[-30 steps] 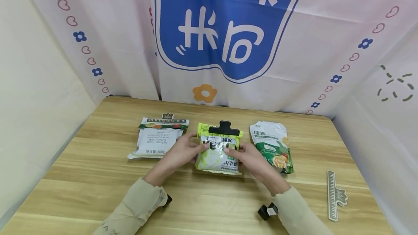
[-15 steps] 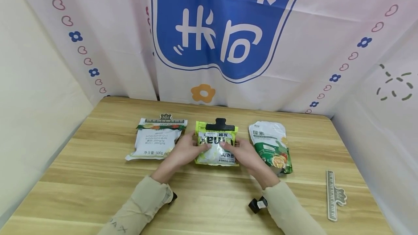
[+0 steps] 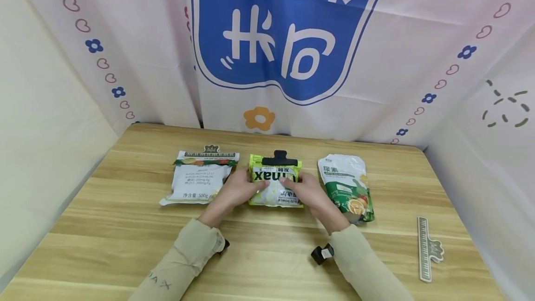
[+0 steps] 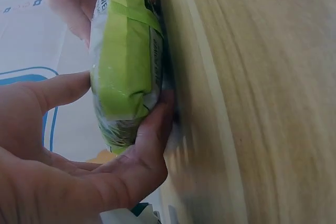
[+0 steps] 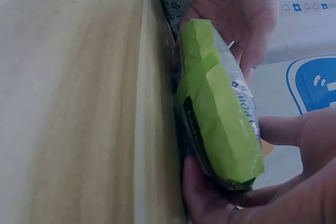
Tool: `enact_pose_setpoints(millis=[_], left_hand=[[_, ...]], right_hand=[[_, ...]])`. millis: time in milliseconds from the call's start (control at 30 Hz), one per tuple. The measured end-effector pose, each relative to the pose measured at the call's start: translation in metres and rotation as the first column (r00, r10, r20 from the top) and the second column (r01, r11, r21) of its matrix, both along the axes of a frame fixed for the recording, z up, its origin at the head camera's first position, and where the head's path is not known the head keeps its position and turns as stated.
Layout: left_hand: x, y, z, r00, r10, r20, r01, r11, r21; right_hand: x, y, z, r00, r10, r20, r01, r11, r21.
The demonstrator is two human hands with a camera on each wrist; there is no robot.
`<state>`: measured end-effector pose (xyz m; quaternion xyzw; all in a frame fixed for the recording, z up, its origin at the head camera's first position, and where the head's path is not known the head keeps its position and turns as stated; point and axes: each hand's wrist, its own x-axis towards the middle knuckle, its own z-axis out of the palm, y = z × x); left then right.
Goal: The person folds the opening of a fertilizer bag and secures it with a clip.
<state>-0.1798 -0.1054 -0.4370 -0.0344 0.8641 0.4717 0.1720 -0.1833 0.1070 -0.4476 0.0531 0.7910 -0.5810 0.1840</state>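
Observation:
A lime-green and white bag (image 3: 276, 194) lies at the middle of the table, its folded top held by a black clip (image 3: 280, 158). My left hand (image 3: 238, 187) grips its left side, thumb on the front face and fingers curled under the edge, as the left wrist view shows. My right hand (image 3: 311, 192) holds the right side the same way. In the right wrist view the green bag bottom (image 5: 218, 119) stands close over the wood, with fingers beneath it.
To the left lies a white bag (image 3: 200, 182) with a silver ruler-like clip (image 3: 212, 153) on its top. A white and green pouch (image 3: 344, 185) lies to the right. Another silver clip (image 3: 428, 250) rests near the right table edge. A printed curtain (image 3: 355, 120) hangs behind.
Both hands have moved the green bag slightly away from me and leftward, and it appears lower and flatter to the table. The other bags and the loose clip stay put.

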Motion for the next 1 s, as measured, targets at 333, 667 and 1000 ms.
enact_pose_setpoints(millis=[333, 667, 1000], left_hand=[[-0.0018, -0.003, -0.0001, 1.0, -0.006, -0.011, 0.005, 0.997, -0.081], [-0.0025, -0.0033, -0.0001, 0.999, -0.029, -0.016, 0.027, 0.992, -0.123], [-0.0039, -0.0013, -0.0001, 0.999, -0.051, 0.001, 0.05, 0.99, -0.133]], right_hand=[[-0.0009, -0.0026, 0.0014, 1.0, 0.022, 0.003, -0.022, 0.998, 0.067], [-0.0045, -0.0021, -0.0013, 0.999, 0.036, 0.005, -0.036, 0.996, 0.082], [-0.0041, 0.0007, -0.0032, 1.0, 0.014, -0.007, -0.013, 0.997, 0.078]])
